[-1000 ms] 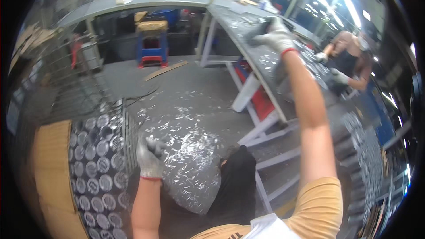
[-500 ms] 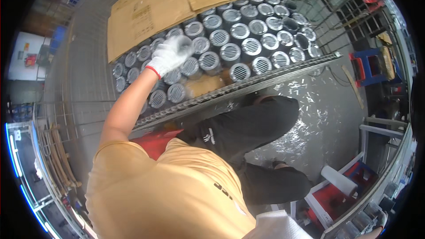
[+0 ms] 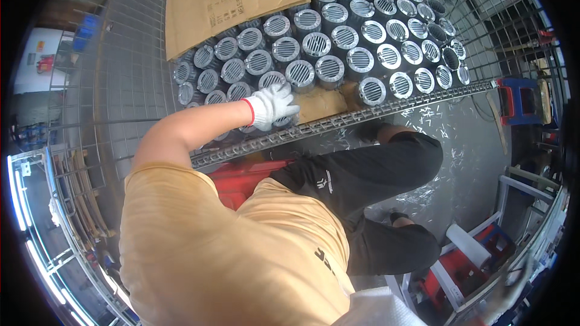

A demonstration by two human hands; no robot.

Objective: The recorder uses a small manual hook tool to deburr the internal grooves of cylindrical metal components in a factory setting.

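Observation:
My left hand (image 3: 272, 107), in a white knit glove with a red cuff, reaches over the front row of a packed load of metal cylinders. Its fingers curl down around the top of one slotted-cap cylinder (image 3: 283, 121), which the glove partly covers. Other upright cylinders (image 3: 300, 73) with round slotted silver caps stand close around it. Just right of the glove lies a bare patch of brown cardboard (image 3: 321, 106). At the lower right edge a blurred shape may be my right hand (image 3: 496, 306); its fingers cannot be made out.
Large cardboard sheets (image 3: 235, 3) lie over the back of the load. Wire mesh walls enclose it, and a metal front edge (image 3: 356, 114) runs before my knees. A red plastic piece (image 3: 240, 180) is beside my waist. Shiny scraps (image 3: 430, 190) litter the floor; a blue-red stool (image 3: 521, 101) stands right.
My left hand has come down and nearer from the middle rows to a front-row cylinder beside the bare cardboard. The whole view has shifted, moving the load rightward in the picture.

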